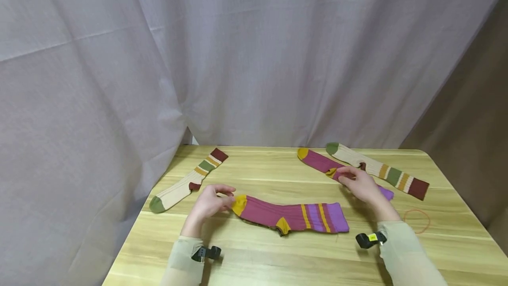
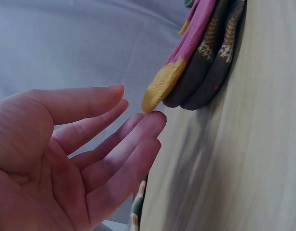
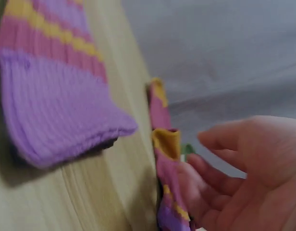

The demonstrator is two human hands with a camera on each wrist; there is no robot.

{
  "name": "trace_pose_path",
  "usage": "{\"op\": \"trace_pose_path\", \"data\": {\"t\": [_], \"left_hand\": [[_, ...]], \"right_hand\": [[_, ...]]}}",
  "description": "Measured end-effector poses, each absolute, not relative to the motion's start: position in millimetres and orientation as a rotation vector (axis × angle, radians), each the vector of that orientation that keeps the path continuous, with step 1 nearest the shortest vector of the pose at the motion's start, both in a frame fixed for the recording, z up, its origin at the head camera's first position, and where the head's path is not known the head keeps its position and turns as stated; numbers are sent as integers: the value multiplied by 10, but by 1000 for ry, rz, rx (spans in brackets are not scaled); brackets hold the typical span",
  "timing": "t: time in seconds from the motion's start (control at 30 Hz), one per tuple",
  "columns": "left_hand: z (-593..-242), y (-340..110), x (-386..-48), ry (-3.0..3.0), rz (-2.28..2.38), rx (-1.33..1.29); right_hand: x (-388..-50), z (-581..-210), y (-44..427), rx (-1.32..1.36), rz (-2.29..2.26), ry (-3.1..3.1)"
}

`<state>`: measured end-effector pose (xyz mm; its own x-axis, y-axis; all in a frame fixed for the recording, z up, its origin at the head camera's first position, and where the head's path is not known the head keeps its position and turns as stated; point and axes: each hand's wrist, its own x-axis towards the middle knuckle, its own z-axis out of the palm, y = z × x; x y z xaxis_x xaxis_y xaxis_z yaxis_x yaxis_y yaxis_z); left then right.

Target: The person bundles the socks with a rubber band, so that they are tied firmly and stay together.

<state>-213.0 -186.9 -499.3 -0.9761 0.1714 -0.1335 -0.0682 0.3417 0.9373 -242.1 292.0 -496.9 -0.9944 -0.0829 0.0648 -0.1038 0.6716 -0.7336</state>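
Note:
A magenta sock [image 1: 262,211] with a yellow toe and heel and a striped purple cuff lies across the middle of the table. Under it, in the left wrist view, is a pair of dark brown socks [image 2: 198,82]. My left hand [image 1: 212,201] is by the yellow toe, fingers loosely bent and parted from the thumb; whether a fingertip touches the toe I cannot tell. Over a matching magenta sock [image 1: 317,159] at the back right is my right hand [image 1: 359,184], its thumb apart from its relaxed fingers. That hand hides part of this sock's leg.
One cream sock [image 1: 178,192] with a green toe and striped leg lies at the left. Its match, another cream sock [image 1: 369,164], is at the back right beside the magenta one. A thin orange loop [image 1: 428,220] lies on the wooden table [image 1: 456,250]. Grey curtains [image 1: 254,78] hang behind.

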Motion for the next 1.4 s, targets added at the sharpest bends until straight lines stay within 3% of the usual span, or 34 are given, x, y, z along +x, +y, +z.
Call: {"op": "trace_pose_path", "data": {"t": [0.3, 1.0, 1.4], "left_hand": [[-4999, -1881, -2163, 2411, 1721, 105], [-5008, -1869, -2215, 2444, 1732, 128], [-5025, -1945, -2204, 2462, 1742, 149]], "right_hand": [[-2736, -5134, 2875, 186, 1107, -2896], [-2695, -5244, 2553, 546, 807, -2907], [-2709, -5145, 2269, 832, 924, -2985]]}}
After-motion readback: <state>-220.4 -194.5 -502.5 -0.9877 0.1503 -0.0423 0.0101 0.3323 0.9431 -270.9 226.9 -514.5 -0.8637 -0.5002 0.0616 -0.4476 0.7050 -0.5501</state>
